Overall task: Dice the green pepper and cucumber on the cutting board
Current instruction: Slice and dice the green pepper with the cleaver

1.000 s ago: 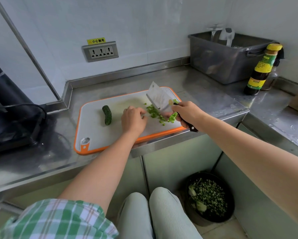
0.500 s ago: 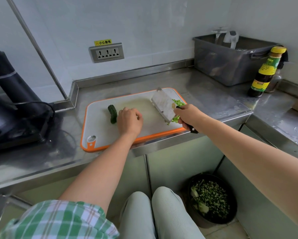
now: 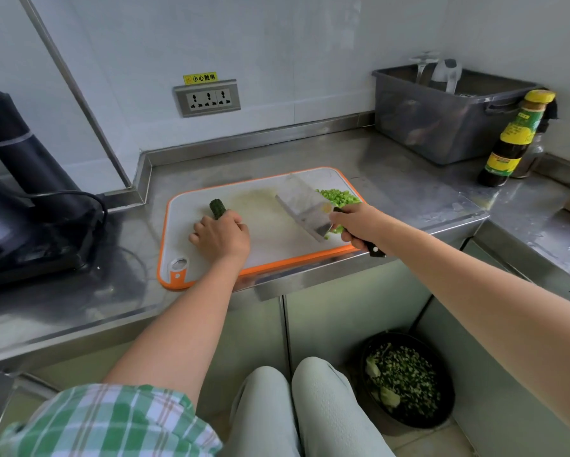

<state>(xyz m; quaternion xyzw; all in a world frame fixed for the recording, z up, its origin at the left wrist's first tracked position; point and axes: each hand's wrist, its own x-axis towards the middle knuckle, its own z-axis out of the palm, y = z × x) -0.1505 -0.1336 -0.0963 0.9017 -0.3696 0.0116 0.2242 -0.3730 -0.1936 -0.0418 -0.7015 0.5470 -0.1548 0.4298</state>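
A white cutting board with an orange rim lies on the steel counter. A short dark green cucumber piece lies on its left half, and my left hand curls over its near end and holds it. Diced green pepper is heaped at the board's right end. My right hand grips the black handle of a cleaver, whose broad blade tilts just left of the pepper heap.
A grey plastic tub and a sauce bottle stand at the back right. A black appliance with a cable sits at the left. On the floor, a black bin holds vegetable scraps. A wall socket is behind the board.
The cleaver pushed the diced pepper to the board's right end. My left hand moved left from the pepper pile onto the cucumber piece.
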